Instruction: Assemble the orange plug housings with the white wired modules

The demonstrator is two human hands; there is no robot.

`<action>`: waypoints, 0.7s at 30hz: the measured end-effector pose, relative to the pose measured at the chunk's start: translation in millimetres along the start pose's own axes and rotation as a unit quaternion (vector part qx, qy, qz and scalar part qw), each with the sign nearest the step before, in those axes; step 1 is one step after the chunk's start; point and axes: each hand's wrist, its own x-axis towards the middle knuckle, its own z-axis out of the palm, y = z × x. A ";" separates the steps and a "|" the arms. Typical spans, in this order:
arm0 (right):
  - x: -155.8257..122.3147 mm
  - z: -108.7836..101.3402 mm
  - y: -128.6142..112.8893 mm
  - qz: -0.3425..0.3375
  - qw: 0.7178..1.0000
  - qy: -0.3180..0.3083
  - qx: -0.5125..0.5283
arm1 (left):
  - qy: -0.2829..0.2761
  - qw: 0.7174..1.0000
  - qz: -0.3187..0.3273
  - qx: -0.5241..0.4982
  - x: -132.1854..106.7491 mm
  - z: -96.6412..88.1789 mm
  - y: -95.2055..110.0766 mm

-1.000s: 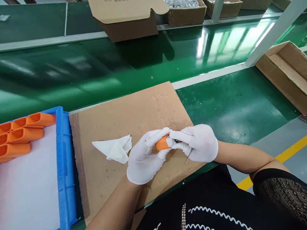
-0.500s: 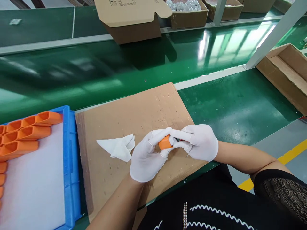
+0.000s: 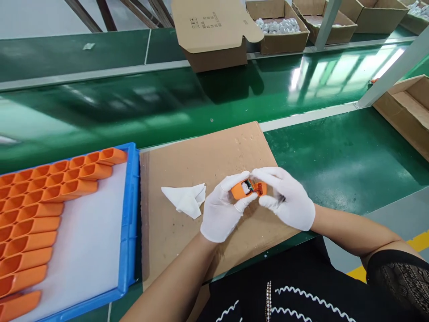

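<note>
**Orange housing now shows its inside**

Fingers (image 3: pixel 238 180) of our left hand (image 3: pixel 219 212) are clamped on one end of the small orange housing (image 3: pixel 248 188), and our right hand (image 3: pixel 288 197) pinches the other end. We hold it just above the cardboard sheet (image 3: pixel 187 156). A moment before, the part was closed between the gloves; now its open side faces up and a small circuit board is visible. We judge the inside is being checked. A white wipe (image 3: pixel 186 200) lies near, and orange shells (image 3: pixel 43 197) fill the blue tray (image 3: pixel 131 214).

Both gloved hands, left hand (image 3: pixel 221 213) and right hand (image 3: pixel 290 199), pinch an orange casing (image 3: pixel 248 188) above the cardboard sheet (image 3: pixel 187 165).
</note>
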 end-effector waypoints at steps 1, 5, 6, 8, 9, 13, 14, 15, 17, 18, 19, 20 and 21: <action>1.5 -1.9 1.2 0.025 0.999 0.025 0.036 | -0.002 1.000 0.024 0.001 1.9 -1.8 2.1; 10.6 -9.3 3.8 0.202 0.955 -0.007 0.216 | -0.029 0.994 0.102 -0.014 4.8 -5.8 6.7; 13.1 -10.7 3.4 0.238 0.931 -0.043 0.272 | -0.037 0.993 0.111 -0.018 4.7 -5.8 6.9; 17.5 -12.3 1.2 0.282 0.878 -0.123 0.367 | -0.058 0.990 0.126 -0.026 4.2 -4.9 7.0; 19.0 -12.5 -0.4 0.293 0.853 -0.154 0.402 | -0.070 0.988 0.134 -0.034 3.8 -4.2 7.0; 18.7 -8.7 -6.9 0.321 0.796 -0.188 0.478 | -0.107 0.981 0.144 -0.080 2.9 -1.0 7.4; 17.2 -7.0 -7.9 0.322 0.792 -0.180 0.486 | -0.112 0.980 0.140 -0.084 2.8 -0.3 7.6; 15.4 -5.1 -8.5 0.321 0.793 -0.168 0.489 | -0.119 0.980 0.135 -0.084 2.8 0.4 7.8; 11.5 -1.6 -7.9 0.314 0.802 -0.146 0.487 | -0.134 0.980 0.120 -0.082 2.9 1.6 8.6; 9.7 -0.5 -6.7 0.311 0.805 -0.139 0.486 | -0.140 0.981 0.109 -0.081 3.0 2.2 9.3; 8.3 0.2 -4.9 0.308 0.808 -0.136 0.484 | -0.141 0.981 0.100 -0.082 3.0 2.6 10.2; 7.3 0.3 -2.6 0.303 0.812 -0.139 0.479 | -0.140 0.982 0.094 -0.081 3.0 3.0 11.5; 6.7 -0.2 -0.1 0.295 0.822 -0.149 0.463 | -0.139 0.984 0.088 -0.075 2.7 3.2 13.2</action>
